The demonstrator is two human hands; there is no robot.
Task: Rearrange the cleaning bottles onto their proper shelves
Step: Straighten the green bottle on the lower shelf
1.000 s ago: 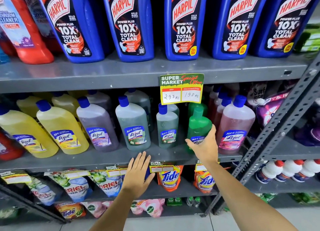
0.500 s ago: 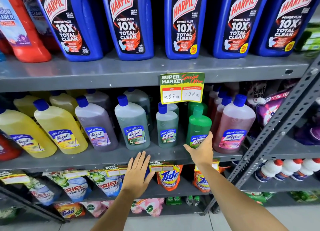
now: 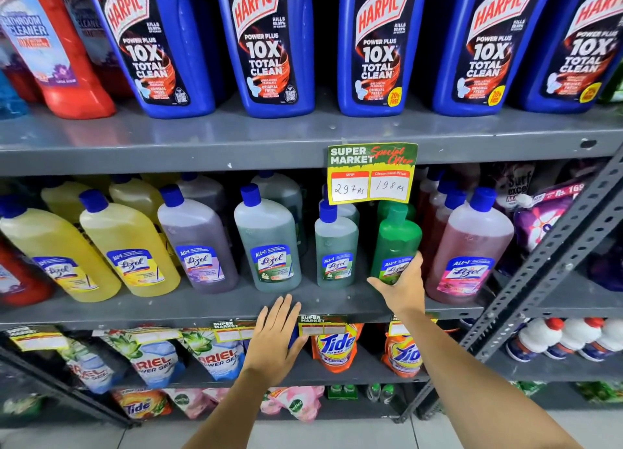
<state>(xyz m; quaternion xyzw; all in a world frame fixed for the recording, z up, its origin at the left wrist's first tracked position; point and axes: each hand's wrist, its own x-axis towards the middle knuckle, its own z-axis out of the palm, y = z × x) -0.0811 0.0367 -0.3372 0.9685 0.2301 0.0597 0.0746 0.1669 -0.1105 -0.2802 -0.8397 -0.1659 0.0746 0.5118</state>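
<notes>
A small green Lizol bottle (image 3: 397, 239) stands slightly tilted on the grey middle shelf (image 3: 202, 308), between a small grey-green Lizol bottle (image 3: 335, 246) and a large pink one (image 3: 468, 246). My right hand (image 3: 403, 286) wraps the green bottle's base, thumb on the left and fingers on the right, covering part of its label. My left hand (image 3: 274, 340) is flat and open, fingers spread against the shelf's front edge below a large grey-green Lizol bottle (image 3: 269, 246). Yellow and purple Lizol bottles fill the shelf's left part.
Large blue Harpic bottles (image 3: 263, 43) line the top shelf, with a red bathroom cleaner (image 3: 67, 60) at the left. A yellow price card (image 3: 371, 173) hangs over the green bottle. Tide pouches (image 3: 333, 344) sit below. A slanted metal upright (image 3: 556, 256) bounds the right.
My right hand has slid down the green bottle from its label to its base. My left hand has stayed at the shelf edge.
</notes>
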